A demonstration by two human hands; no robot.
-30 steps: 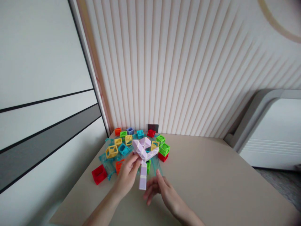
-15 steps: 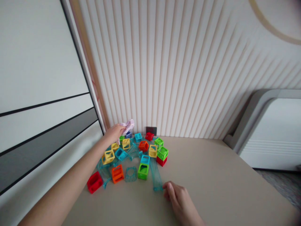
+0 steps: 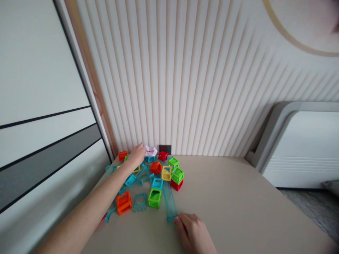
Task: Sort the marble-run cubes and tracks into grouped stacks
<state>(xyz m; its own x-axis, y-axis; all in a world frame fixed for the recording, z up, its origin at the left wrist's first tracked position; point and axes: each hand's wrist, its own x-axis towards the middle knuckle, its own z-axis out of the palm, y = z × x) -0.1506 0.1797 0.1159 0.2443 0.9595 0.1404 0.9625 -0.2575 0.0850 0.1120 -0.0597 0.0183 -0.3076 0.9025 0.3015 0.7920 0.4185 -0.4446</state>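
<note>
My left hand (image 3: 138, 155) reaches far over the toy pieces and pinches a pale pink, angular piece (image 3: 150, 151) of unclear kind close to the wall. Its forearm hides some of the cubes. My right hand (image 3: 192, 229) rests low on the table, fingers curled, with thumb and fingertips at the near corner of a see-through teal track piece (image 3: 170, 203). That track slopes down beside a green cube (image 3: 154, 198) with a blue cube (image 3: 157, 183) behind it. A green cube (image 3: 177, 175) sits on a red one (image 3: 177, 185).
Orange cube (image 3: 124, 202) and flat teal frame (image 3: 140, 202) lie at the front of the pile. Yellow (image 3: 166, 173), orange (image 3: 156, 168) and red (image 3: 163, 156) pieces stand farther back. A black socket plate (image 3: 165, 149) is on the ribbed wall (image 3: 185, 88) behind the table (image 3: 225, 197).
My left hand has moved right with the pale pink piece and lowered it near the back of the pile. My right hand stays by the track's end; the view has shifted slightly.
</note>
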